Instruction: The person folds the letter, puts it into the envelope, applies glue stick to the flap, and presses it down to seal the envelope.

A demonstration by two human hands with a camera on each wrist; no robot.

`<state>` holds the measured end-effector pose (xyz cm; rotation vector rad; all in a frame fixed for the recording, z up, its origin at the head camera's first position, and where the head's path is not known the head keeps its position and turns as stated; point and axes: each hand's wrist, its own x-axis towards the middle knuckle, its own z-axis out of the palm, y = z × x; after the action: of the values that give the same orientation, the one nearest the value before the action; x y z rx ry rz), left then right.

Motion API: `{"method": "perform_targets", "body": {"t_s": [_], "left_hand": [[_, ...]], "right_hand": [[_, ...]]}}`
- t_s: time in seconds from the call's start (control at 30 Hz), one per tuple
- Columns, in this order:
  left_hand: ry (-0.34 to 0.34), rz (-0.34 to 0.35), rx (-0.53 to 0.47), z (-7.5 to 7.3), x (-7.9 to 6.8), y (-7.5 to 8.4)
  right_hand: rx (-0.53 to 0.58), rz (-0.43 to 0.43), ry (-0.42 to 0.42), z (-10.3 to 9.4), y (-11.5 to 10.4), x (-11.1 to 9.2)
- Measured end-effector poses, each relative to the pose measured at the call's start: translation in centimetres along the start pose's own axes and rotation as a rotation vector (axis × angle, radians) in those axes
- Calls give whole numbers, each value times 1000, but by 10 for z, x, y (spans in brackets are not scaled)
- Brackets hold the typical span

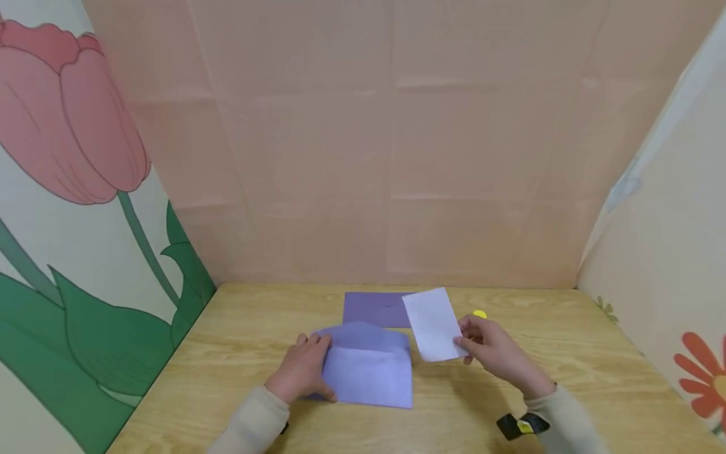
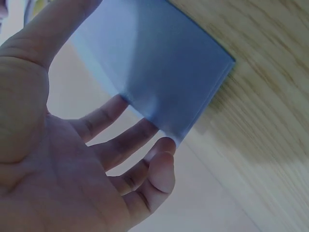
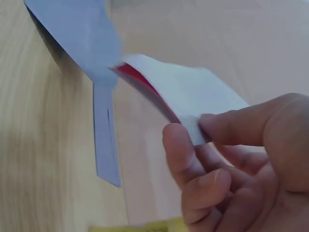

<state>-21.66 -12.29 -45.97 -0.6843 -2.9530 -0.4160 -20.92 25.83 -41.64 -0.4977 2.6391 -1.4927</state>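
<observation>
A light purple envelope (image 1: 368,375), its flap (image 1: 360,334) raised on the far side, is at the middle front of the table. My left hand (image 1: 303,369) grips its left side, thumb at the near edge and fingers at the far edge. In the left wrist view the fingertips (image 2: 149,126) meet the edge of the envelope (image 2: 164,63). My right hand (image 1: 496,350) pinches a folded white card (image 1: 433,325) by its right edge, raised just right of the envelope. Red shows inside the card's fold (image 3: 145,84) in the right wrist view.
Another purple envelope (image 1: 371,309) lies flat behind the first, partly covered by the card. Something yellow (image 1: 479,314) peeks out behind my right hand. The wooden table (image 1: 227,334) ends at a pinkish back sheet (image 1: 391,189), with flower-printed panels (image 1: 136,284) on both sides.
</observation>
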Motion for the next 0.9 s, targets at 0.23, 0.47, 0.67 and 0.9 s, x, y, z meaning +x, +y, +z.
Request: {"method": "perform_targets", "body": {"t_s": [0.23, 0.47, 0.67, 0.9], "left_hand": [[51, 32, 111, 0, -2, 19], [76, 61, 174, 0, -8, 37], [79, 59, 197, 3, -10, 41], [82, 62, 209, 3, -11, 41]], "right_hand": [[13, -21, 126, 25, -11, 7], [-122, -105, 229, 51, -20, 13], [-292, -229, 355, 65, -20, 16], [-382, -242, 362, 76, -16, 18]]}}
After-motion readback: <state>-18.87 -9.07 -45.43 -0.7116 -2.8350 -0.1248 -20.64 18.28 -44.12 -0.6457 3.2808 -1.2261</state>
